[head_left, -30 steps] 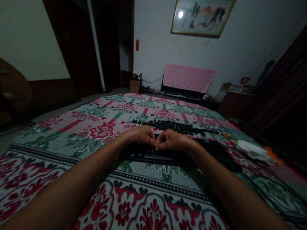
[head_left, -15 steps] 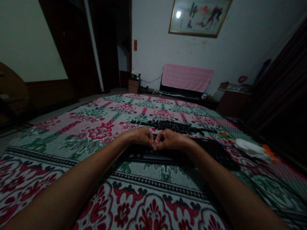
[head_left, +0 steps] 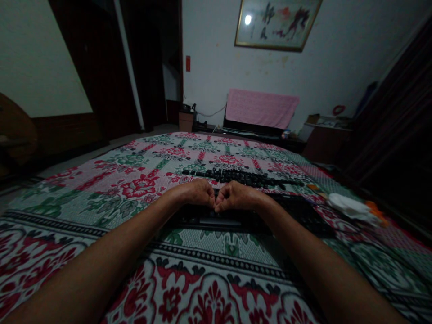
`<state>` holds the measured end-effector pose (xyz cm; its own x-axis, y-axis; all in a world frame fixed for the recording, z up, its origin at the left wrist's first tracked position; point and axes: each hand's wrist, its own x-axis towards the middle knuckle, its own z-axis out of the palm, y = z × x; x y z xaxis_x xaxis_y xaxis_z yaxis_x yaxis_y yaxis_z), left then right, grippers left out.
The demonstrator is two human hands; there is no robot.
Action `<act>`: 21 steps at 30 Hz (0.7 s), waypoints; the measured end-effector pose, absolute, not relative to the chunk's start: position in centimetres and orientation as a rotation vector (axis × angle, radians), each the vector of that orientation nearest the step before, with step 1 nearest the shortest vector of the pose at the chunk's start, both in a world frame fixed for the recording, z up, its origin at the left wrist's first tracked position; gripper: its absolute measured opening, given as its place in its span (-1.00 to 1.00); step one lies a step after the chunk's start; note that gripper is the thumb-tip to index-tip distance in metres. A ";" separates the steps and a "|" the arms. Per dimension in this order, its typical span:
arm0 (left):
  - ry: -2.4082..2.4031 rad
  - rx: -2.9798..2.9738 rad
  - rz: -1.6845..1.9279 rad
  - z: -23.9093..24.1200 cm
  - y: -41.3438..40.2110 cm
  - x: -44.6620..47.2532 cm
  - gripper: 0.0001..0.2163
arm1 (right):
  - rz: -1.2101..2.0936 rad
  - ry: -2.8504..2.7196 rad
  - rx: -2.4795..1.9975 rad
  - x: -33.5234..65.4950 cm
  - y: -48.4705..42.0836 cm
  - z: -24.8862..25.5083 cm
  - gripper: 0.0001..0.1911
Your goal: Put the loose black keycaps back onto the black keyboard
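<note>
A black keyboard (head_left: 297, 211) lies on a flowered bedspread (head_left: 141, 180). My left hand (head_left: 197, 192) and my right hand (head_left: 236, 196) rest on its middle, knuckles together, fingers curled down onto the keys. Both are closed in a pinch, and what they pinch is hidden under the fingers. Beyond the keyboard, several loose black keycaps (head_left: 243, 176) lie in rows on the bedspread.
A white cloth (head_left: 349, 207) and something orange (head_left: 376, 209) lie at the right edge of the bed. A pink-covered bench (head_left: 261, 108), a small cabinet (head_left: 324, 135) and a framed picture (head_left: 276, 22) stand at the far wall. A dark doorway (head_left: 148, 67) is at left.
Both hands have stayed together on the keyboard; the view has shifted slightly so everything sits a little further left.
</note>
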<state>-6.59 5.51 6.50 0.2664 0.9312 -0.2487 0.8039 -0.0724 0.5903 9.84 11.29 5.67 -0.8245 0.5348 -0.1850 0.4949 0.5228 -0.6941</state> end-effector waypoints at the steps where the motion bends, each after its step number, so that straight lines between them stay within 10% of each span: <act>1: 1.573 1.912 0.250 6.5 5.5 -6.5 -0.82 | 1.203 -2.700 -0.911 9.8 11.3 5.7 -0.68; 21: 1.452 1.766 0.280 7.1 5.1 -7.2 -0.80 | 1.273 -2.730 -0.832 10.4 10.8 6.6 -0.70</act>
